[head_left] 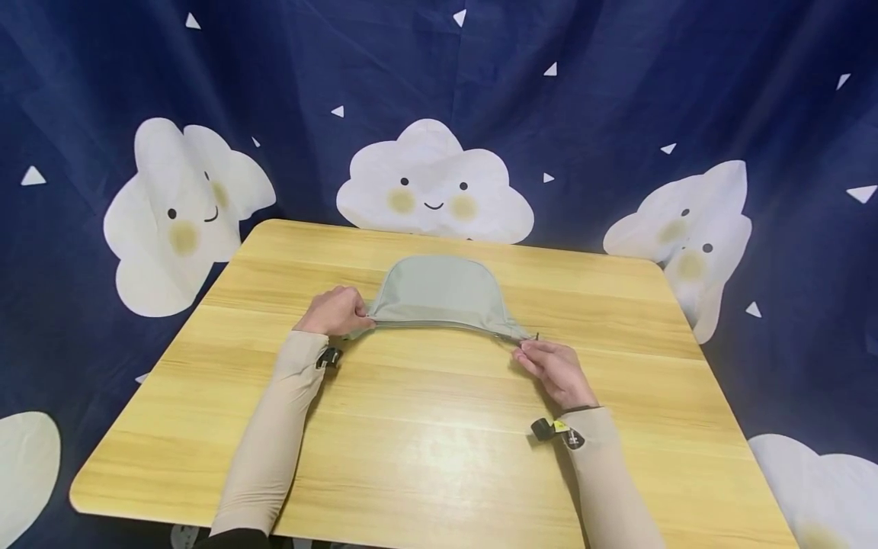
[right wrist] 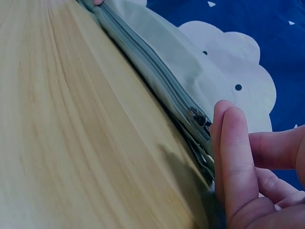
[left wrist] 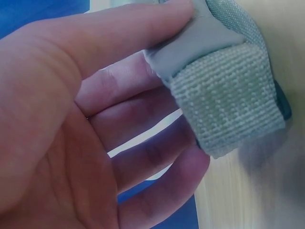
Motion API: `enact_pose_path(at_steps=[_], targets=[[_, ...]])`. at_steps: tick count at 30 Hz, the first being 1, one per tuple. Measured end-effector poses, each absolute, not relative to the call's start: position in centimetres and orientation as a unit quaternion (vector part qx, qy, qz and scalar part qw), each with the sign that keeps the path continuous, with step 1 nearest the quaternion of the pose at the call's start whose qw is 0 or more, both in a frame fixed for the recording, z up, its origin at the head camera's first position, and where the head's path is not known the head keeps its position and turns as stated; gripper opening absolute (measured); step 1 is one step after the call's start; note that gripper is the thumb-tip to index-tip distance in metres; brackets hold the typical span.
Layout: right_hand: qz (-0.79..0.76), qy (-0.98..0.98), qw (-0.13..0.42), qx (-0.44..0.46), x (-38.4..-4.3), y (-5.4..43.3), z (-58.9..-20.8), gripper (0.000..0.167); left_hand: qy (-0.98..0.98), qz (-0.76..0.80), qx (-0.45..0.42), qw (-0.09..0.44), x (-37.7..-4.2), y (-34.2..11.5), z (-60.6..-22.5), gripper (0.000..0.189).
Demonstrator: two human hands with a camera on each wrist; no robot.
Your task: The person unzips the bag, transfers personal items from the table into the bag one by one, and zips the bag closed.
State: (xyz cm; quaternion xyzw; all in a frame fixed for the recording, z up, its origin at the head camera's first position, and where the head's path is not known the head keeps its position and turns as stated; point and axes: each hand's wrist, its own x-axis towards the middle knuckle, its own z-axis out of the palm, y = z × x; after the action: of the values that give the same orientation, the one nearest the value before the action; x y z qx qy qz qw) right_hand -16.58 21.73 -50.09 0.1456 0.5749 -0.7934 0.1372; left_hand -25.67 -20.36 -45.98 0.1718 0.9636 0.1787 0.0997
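Note:
A pale grey-green waist bag [head_left: 439,288] rests on the table with its curved side away from me and its zipper along the near edge. My left hand [head_left: 338,311] pinches the bag's left end between thumb and fingers. In the left wrist view, a folded webbing strap [left wrist: 228,98] sticks out beside those fingers. At the opposite end, my right hand [head_left: 554,371] pinches the bag's right corner. The dark zipper slider [right wrist: 199,118] sits close to the right fingertips, and the zipper looks closed along its visible length. The right fingers hide the corner itself.
The light wooden table [head_left: 425,457] has rounded corners. Behind and around it hangs a dark blue curtain [head_left: 295,61] printed with white clouds and triangles. Small dark cameras sit on both wrists, over beige sleeves [head_left: 274,435].

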Motion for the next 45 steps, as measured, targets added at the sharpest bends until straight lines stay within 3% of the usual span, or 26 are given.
enact_pose_path(at_steps=[23,27,33,45], targets=[[-0.794,0.574,0.127,0.152,-16.1,23.2,-49.9,0.048,0.965,0.174,0.170,0.099,-25.7,-20.2,-45.8,0.057],[-0.793,0.577,0.127,0.149,-15.9,23.4,-49.9,0.042,0.964,0.179,0.170,0.100,-25.6,-20.3,-45.8,0.057],[-0.797,0.570,0.125,0.154,-16.0,23.6,-49.9,0.018,0.964,0.180,0.171,0.099,-25.6,-20.3,-45.9,0.057],[-0.795,0.571,0.136,0.151,-15.5,24.0,-49.3,0.020,0.964,0.177,0.173,0.093,-25.5,-20.2,-45.9,0.058]])
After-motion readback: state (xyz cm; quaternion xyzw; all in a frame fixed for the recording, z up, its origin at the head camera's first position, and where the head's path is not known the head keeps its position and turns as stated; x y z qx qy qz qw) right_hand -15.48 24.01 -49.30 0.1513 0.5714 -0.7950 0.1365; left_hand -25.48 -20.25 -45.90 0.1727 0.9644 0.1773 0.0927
